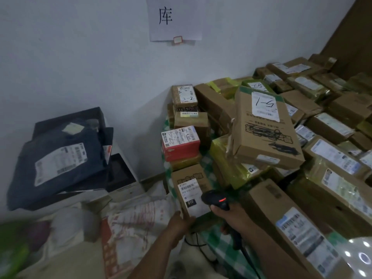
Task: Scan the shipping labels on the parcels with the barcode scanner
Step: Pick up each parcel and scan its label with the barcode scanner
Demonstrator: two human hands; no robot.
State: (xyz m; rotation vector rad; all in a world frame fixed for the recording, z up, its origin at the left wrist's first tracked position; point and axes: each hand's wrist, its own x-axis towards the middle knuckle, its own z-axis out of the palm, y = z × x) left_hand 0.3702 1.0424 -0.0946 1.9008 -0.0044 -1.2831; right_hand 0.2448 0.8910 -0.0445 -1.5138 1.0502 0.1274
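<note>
A small brown cardboard parcel point(188, 178) stands at the near left corner of the table, its white shipping label point(192, 195) with a black "010" patch facing up. My left hand point(181, 222) grips the parcel's near bottom edge. My right hand point(233, 218) holds a black barcode scanner point(215, 200) by its handle; the scanner's head, with a red light lit, sits just right of the label, pointing at it. A cable hangs from the scanner's handle.
Many labelled cardboard parcels point(302, 228) crowd the green-checked table point(219, 248), with a tall box marked "1-5" point(265, 125) on top. A red box point(180, 142) sits behind the held parcel. Dark mailer bags point(58, 162) lie on a printer at left; sacks point(136, 224) fill the floor.
</note>
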